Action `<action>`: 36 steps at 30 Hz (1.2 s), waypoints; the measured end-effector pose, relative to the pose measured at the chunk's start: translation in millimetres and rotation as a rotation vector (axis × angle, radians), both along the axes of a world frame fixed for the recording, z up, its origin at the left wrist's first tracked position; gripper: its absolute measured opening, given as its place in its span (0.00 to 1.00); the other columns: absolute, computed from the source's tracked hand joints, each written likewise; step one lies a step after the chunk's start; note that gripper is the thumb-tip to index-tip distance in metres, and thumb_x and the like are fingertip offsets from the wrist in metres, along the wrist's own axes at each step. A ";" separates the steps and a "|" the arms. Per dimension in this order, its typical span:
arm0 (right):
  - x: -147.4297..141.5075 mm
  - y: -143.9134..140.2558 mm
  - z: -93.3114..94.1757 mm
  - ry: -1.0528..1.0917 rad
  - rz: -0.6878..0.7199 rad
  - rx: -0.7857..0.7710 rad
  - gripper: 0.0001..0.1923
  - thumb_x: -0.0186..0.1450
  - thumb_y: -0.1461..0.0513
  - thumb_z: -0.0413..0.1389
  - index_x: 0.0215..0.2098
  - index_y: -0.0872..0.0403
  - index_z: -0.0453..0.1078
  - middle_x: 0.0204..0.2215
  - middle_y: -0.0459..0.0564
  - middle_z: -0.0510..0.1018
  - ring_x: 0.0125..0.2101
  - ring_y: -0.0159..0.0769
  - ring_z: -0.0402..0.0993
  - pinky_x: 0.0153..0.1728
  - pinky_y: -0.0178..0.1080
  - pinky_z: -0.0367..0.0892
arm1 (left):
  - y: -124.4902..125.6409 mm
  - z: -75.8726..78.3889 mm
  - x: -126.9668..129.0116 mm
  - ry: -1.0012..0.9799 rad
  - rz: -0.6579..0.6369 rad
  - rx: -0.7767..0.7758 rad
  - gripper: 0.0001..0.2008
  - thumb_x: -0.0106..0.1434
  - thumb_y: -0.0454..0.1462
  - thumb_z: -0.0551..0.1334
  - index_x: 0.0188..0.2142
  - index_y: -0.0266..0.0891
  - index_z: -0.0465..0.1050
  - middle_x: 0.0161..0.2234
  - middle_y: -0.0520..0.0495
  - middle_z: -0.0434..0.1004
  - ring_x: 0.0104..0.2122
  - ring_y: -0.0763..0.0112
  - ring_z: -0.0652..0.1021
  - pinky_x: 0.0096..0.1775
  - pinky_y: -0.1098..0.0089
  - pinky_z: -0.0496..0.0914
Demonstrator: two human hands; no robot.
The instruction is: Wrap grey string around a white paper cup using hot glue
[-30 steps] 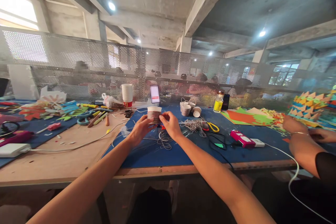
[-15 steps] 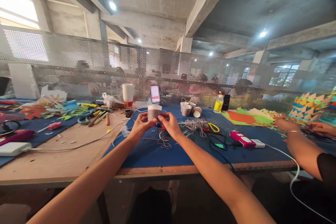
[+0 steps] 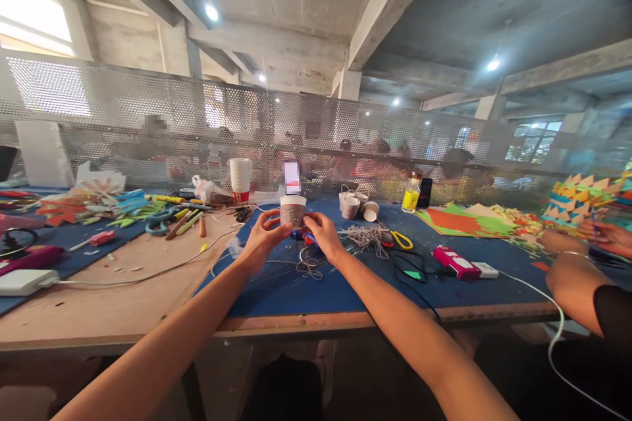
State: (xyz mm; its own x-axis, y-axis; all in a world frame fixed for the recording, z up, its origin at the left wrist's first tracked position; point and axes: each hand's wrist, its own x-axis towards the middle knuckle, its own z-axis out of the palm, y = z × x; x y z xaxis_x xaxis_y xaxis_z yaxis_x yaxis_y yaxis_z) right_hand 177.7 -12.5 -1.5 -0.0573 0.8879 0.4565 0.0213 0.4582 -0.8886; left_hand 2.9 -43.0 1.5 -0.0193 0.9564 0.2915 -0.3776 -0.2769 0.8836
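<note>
Between my two hands, a paper cup is held upright above the blue mat, its lower part wrapped in grey-brown cord and its rim white. My left hand grips the cup's left side, fingers curled round it. On the right side, my right hand pinches the cup low down with thumb and fingers. Beneath the hands lie a blue and red object, partly covered, and loose strands of cord. A tangled heap of grey cord and yellow-handled scissors are to the right of my right hand.
Several cord-wrapped cups stand behind the heap. A phone, stacked white cups and a yellow-labelled bottle line the back. A pink device trails cable. At right, a co-worker's hands are busy near coloured paper.
The cup has shifted very slightly right and is turned or tilted a little in my hands. The co-worker's hand at right has moved further right.
</note>
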 end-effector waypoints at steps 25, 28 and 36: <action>-1.8 -15.5 5.2 -0.079 -0.027 0.039 0.21 0.61 0.50 0.63 0.46 0.53 0.71 0.45 0.54 0.82 0.35 0.38 0.81 0.23 0.34 0.73 | -1.8 -1.1 0.3 0.088 -0.010 0.030 0.32 0.48 0.41 0.78 0.52 0.40 0.73 0.48 0.41 0.82 0.45 0.57 0.82 0.55 0.52 0.71; -1.9 -17.3 6.0 -0.095 -0.052 0.062 0.20 0.62 0.51 0.63 0.46 0.53 0.70 0.44 0.53 0.81 0.33 0.37 0.80 0.23 0.34 0.73 | -3.7 1.3 1.4 0.082 -0.024 0.017 0.31 0.48 0.42 0.78 0.52 0.39 0.76 0.50 0.39 0.82 0.50 0.52 0.81 0.57 0.51 0.70; -5.2 -16.2 -0.1 -0.236 -0.140 0.251 0.14 0.64 0.56 0.63 0.45 0.52 0.68 0.42 0.51 0.81 0.35 0.36 0.80 0.37 0.39 0.77 | -1.2 -1.6 2.4 0.159 -0.020 0.054 0.30 0.51 0.45 0.77 0.52 0.38 0.76 0.53 0.37 0.81 0.54 0.50 0.79 0.57 0.52 0.70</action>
